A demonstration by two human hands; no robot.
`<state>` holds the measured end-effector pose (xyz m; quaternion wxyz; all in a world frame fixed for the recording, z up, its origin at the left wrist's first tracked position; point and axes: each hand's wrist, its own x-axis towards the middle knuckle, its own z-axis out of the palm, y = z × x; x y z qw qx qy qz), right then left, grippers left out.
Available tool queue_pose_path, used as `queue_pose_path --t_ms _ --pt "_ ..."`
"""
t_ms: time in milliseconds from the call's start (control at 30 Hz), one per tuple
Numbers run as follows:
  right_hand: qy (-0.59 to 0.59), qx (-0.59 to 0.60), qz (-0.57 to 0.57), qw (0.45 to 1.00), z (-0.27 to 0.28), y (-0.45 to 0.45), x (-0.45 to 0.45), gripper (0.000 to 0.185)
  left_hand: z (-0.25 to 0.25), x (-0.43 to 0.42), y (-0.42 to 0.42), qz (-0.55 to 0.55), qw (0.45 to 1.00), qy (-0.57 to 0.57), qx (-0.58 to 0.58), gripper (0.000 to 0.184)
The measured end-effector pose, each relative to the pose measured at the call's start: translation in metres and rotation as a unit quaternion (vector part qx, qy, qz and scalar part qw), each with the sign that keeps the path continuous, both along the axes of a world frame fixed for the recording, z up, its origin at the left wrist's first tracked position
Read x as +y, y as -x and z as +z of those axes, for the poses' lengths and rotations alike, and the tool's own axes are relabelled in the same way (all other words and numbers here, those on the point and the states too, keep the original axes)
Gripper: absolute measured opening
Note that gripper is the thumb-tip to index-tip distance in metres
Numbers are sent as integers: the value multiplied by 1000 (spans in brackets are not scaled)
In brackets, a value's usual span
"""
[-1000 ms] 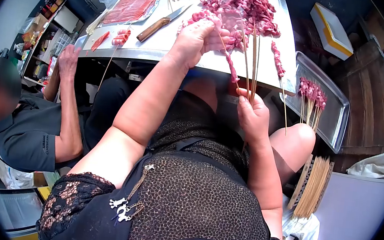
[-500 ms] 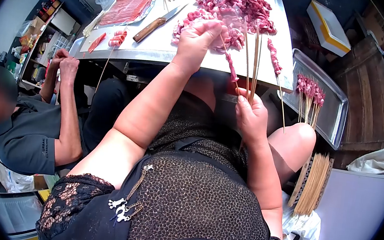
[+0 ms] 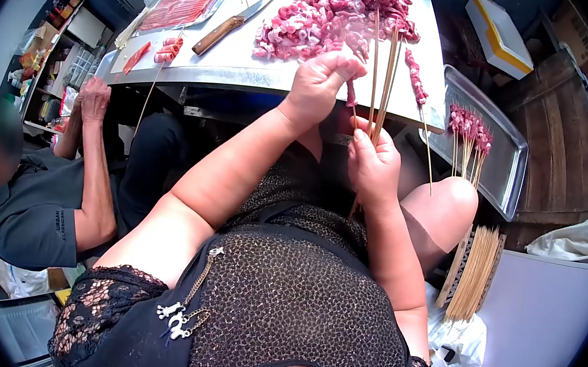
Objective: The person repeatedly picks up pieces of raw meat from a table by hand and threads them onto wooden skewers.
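My left hand [image 3: 318, 86] is closed around the meat at the upper part of a skewer, level with the table's front edge. Part of the threaded meat [image 3: 351, 93] shows below its fingers. Below and to the right, my right hand [image 3: 375, 160] grips that skewer's lower end along with several bare wooden skewers [image 3: 389, 72] pointing up. Behind them, a pile of raw pink meat pieces [image 3: 303, 27] lies on the white tabletop [image 3: 248, 75]. A finished-looking meat skewer [image 3: 415, 77] rests at the table's right edge, its stick overhanging.
A knife [image 3: 228, 27], sliced meat [image 3: 188, 0] and a rolled-meat skewer [image 3: 168, 50] lie at the left. Another person [image 3: 41, 207] sits there. At right are a metal tray [image 3: 505, 155] with meat skewers [image 3: 470, 130] and a holder of bare skewers [image 3: 472, 274].
My left hand has moved right, away from the pile and down onto the skewer's meat. My right hand keeps its hold on the skewers. The table has shifted slightly left and up in view.
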<state>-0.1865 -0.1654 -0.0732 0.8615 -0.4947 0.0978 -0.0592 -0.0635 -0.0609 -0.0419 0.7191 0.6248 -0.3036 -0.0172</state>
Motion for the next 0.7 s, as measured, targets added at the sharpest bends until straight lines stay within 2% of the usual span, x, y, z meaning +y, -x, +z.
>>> queue_pose_path --t_ms 100,167,233,333,400,433,700 --pt "4 -8 -6 1000 4 -1 -5 19 3 2 -3 -15 1000 -11 -23 31" --pt "35 1 9 999 9 4 -12 20 19 4 -6 13 996 63 58 34" --pt "38 -7 12 999 1 6 -14 21 32 19 -23 23 997 42 62 37" --pt "57 -11 37 998 6 13 -16 20 35 28 -35 2 995 55 82 36" --pt "74 -8 44 996 11 17 -19 20 38 29 -35 -8 986 48 161 33" --pt "92 -4 50 994 12 18 -20 20 38 30 -35 -8 986 48 161 33" --pt "94 -13 53 994 7 24 -24 19 42 34 -28 -84 952 102 277 29"
